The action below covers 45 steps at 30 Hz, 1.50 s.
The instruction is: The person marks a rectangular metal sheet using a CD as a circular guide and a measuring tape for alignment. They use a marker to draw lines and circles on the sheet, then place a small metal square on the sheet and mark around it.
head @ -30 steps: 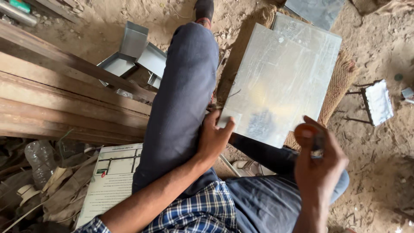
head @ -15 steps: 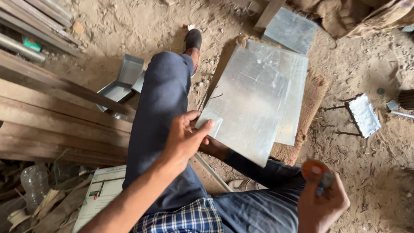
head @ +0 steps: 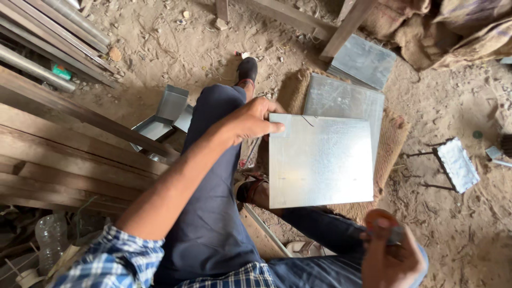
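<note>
I sit on a dirt floor with my left leg stretched out. My left hand [head: 254,121] grips the upper left corner of a square galvanized metal sheet [head: 320,160] and holds it up flat over my lap. A second metal sheet [head: 346,98] lies under it on a brown woven mat [head: 392,144]. My right hand [head: 392,253] is low at the right, closed around a small tool with an orange end [head: 380,217].
Wooden planks [head: 64,154] and metal pipes [head: 48,32] line the left. Bent sheet-metal pieces [head: 165,114] lie beside my left leg. Another sheet [head: 362,61] leans at the far side, near timber legs. A small foil-covered frame [head: 456,164] lies on the right.
My left hand has lifted the top sheet and swung it level, squarer to me. My right hand with the tool dropped lower. The view has tilted further forward.
</note>
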Each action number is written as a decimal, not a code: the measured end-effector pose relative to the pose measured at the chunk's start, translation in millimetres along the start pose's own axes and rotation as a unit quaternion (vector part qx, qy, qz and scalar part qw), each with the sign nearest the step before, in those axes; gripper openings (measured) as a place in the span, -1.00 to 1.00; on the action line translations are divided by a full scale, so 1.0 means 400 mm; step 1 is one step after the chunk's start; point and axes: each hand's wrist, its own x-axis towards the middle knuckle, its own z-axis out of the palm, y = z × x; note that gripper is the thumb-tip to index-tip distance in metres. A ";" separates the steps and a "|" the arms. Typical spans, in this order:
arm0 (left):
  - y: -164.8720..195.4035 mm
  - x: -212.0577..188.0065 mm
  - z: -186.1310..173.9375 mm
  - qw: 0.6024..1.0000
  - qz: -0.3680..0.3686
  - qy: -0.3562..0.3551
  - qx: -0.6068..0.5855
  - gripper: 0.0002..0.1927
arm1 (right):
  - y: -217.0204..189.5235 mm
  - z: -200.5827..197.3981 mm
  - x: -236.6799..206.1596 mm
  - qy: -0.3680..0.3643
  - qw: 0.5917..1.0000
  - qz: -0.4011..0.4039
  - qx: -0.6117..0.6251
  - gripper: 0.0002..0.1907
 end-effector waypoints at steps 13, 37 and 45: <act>-0.099 -0.053 0.010 0.976 0.150 0.109 0.111 -0.66 | -0.106 0.373 0.085 -0.120 0.993 -0.014 -0.010 -0.75; -0.161 -0.047 0.007 0.986 0.062 0.152 -0.015 -0.71 | -0.147 0.484 0.099 -0.164 0.979 -0.046 -0.115 -0.74; -0.160 -0.039 0.010 0.986 0.029 0.165 -0.028 -0.77 | -0.151 0.536 0.127 -0.144 0.974 -0.138 -0.110 -0.73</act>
